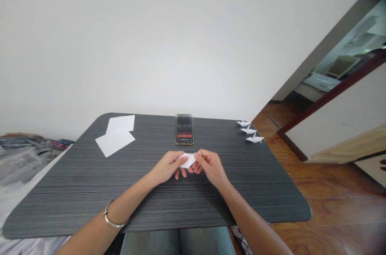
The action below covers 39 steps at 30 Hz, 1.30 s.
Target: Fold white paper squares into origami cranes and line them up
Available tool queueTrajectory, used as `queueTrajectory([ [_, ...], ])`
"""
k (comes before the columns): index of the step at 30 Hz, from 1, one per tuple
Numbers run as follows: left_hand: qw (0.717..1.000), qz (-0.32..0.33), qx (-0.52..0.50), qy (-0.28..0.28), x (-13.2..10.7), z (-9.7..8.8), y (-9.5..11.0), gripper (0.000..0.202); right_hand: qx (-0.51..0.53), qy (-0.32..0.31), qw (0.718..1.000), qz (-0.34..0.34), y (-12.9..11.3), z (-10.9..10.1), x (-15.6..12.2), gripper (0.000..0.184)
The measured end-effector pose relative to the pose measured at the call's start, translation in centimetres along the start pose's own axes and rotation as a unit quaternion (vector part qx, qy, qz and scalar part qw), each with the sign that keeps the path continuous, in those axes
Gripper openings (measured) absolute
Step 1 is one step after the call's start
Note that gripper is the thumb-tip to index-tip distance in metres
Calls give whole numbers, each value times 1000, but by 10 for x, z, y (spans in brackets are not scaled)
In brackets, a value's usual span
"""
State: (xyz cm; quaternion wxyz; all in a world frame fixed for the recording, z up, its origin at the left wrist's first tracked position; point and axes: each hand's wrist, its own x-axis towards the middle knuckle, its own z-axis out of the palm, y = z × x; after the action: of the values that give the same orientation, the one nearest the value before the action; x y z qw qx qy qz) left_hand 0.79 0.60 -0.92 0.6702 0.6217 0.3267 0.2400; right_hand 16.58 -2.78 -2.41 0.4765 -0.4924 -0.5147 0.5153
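A small piece of folded white paper (pixel 188 161) is held above the middle of the table, between my two hands. My left hand (pixel 170 166) pinches its left side, thumb on top and fingers beneath. On the opposite side, my right hand (pixel 210 164) grips the edge of the same paper between thumb and fingers. The fingers hide parts of both ends, so the full folded shape does not show.
The dark wood-grain table (pixel 144 207) stands against a white wall. A phone (pixel 184 130) lies beyond my hands. White paper sheets (pixel 116 142) overlap at the far left. Three paper cranes (pixel 255 139) line the far right edge. Plastic-wrapped items (pixel 27 158) sit left of the table.
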Motion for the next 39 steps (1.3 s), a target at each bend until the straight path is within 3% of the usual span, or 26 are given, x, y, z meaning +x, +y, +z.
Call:
queueTrajectory([
  [11,998,26,40,51,2,2,-4,42,-19,2,999,-32,-1,2,-1,32],
  [14,997,27,3,78,2,0,-4,46,-20,7,999,-42,-3,1,-1,31],
  [21,983,-24,-122,133,1,-8,3,42,-54,128,987,-82,-5,-3,-1,22],
  [28,981,-3,-156,118,0,-8,6,30,-157,122,969,-143,0,-4,-3,13],
  [33,979,35,-127,153,1,-8,4,26,-57,84,987,-123,0,-4,-1,22],
  [39,981,54,-107,155,0,-5,3,30,32,68,992,-98,-4,-2,0,22],
])
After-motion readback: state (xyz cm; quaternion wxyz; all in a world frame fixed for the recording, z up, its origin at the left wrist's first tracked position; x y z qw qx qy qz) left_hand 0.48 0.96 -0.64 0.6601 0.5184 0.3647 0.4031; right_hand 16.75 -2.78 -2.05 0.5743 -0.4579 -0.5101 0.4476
